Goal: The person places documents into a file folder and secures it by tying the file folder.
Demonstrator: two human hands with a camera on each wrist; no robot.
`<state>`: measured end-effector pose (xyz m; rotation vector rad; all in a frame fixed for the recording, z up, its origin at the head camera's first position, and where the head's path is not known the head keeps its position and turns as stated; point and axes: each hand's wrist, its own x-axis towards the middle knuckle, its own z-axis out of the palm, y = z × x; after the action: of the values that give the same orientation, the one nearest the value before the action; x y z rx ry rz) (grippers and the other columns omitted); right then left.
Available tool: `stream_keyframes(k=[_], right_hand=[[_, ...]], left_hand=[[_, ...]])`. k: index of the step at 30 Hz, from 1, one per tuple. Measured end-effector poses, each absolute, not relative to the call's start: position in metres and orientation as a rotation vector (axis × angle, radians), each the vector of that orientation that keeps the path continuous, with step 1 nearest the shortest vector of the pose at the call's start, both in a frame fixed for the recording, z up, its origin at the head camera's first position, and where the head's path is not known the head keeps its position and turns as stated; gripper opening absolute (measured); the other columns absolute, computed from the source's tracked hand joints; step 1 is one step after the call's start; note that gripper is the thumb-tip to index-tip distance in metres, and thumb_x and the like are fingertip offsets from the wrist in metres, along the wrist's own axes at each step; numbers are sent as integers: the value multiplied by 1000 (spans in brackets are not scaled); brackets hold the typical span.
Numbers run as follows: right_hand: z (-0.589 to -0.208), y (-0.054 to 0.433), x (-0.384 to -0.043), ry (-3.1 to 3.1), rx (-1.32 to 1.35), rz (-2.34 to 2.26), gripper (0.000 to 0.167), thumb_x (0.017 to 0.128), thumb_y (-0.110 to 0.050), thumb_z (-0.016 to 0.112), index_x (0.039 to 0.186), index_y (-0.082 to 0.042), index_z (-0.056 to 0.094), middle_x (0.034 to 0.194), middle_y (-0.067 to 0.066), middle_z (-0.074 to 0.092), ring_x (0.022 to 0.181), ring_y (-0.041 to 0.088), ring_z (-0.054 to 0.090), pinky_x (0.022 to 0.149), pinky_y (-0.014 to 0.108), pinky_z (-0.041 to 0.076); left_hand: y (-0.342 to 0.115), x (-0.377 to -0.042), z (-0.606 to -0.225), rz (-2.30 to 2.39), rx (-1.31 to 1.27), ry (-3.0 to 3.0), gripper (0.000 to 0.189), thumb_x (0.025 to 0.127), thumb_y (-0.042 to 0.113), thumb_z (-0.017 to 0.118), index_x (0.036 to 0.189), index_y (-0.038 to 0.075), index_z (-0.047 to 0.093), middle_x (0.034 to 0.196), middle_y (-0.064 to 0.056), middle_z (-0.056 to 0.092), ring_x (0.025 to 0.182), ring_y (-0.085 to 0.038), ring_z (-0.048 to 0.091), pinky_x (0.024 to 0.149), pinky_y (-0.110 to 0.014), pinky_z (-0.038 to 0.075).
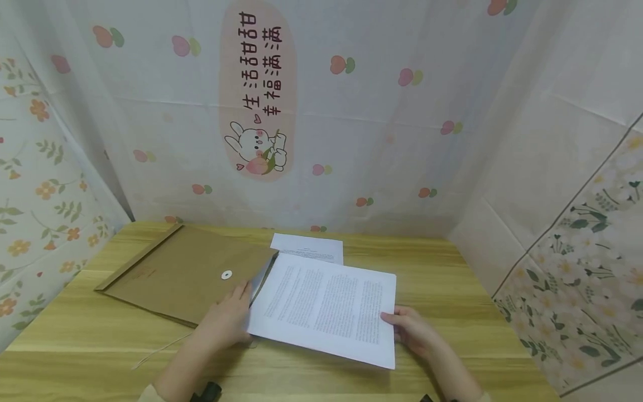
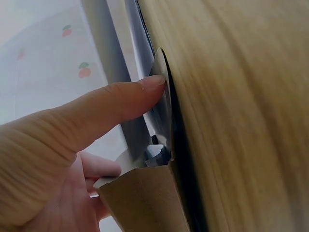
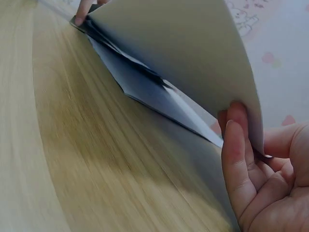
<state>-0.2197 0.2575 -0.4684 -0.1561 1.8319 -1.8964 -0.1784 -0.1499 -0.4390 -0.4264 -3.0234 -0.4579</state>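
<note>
A brown paper document envelope (image 1: 196, 268) with a white round button lies at the left, its mouth facing right. My left hand (image 1: 228, 318) grips that mouth; in the left wrist view the thumb (image 2: 120, 99) lies on one lip and the fingers are on the other side, with a gap between the lips. My right hand (image 1: 414, 330) holds a stack of printed sheets (image 1: 326, 307) by its right edge, thumb on top and fingers beneath. The stack's left end is at the envelope mouth, and its right end is raised off the table, as the right wrist view shows.
Another printed sheet (image 1: 306, 247) lies behind the stack, partly covered by it. A thin string (image 1: 161, 352) trails from the envelope on the wooden table (image 1: 422, 268). Patterned cloth curtains (image 1: 377, 139) stand at the back and both sides.
</note>
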Motion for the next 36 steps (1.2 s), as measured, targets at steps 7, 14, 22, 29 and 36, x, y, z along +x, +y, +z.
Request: stream_keyframes(k=[7,14,22,29,36], right_hand=[[-467,239,-221,1829,-150,-1908,31,96,-13,56,116,10,57,101,11,69,91,23,68,79,36,55],[-469,224,-218,1834,-220,-1887,30,95,-10,57,115,13,57,99,15,70,87,26,69,74,37,56],[-467,208,-217,1889,-245,-1869,33,94,-10,58,116,15,55,96,17,70,80,25,70,65,33,57],[-468,186,-219,1899,-235,-1880,33,93,-10,60,115,15,56,92,15,70,73,20,69,58,26,54],[-470,165,-224,1917,-203,-1908,27,92,-11,62,107,11,59,81,10,69,61,14,64,54,22,52]], left_hand=[[-148,-178,-438,-452,-399,-3031,117,50,25,95,138,-18,31,143,-33,31,129,-49,34,85,-76,33],[-148,-177,-439,-481,-402,-3018,118,51,22,94,139,-18,28,145,-34,28,130,-50,31,87,-77,29],[-148,-178,-439,-479,-420,-2993,117,50,21,94,139,-18,29,144,-33,29,129,-50,32,85,-78,30],[-148,-179,-442,-480,-437,-3006,116,52,24,93,140,-18,29,146,-33,27,131,-49,30,86,-78,30],[-147,-178,-442,-492,-438,-3008,114,54,23,92,140,-17,29,146,-32,27,132,-47,29,85,-78,30]])
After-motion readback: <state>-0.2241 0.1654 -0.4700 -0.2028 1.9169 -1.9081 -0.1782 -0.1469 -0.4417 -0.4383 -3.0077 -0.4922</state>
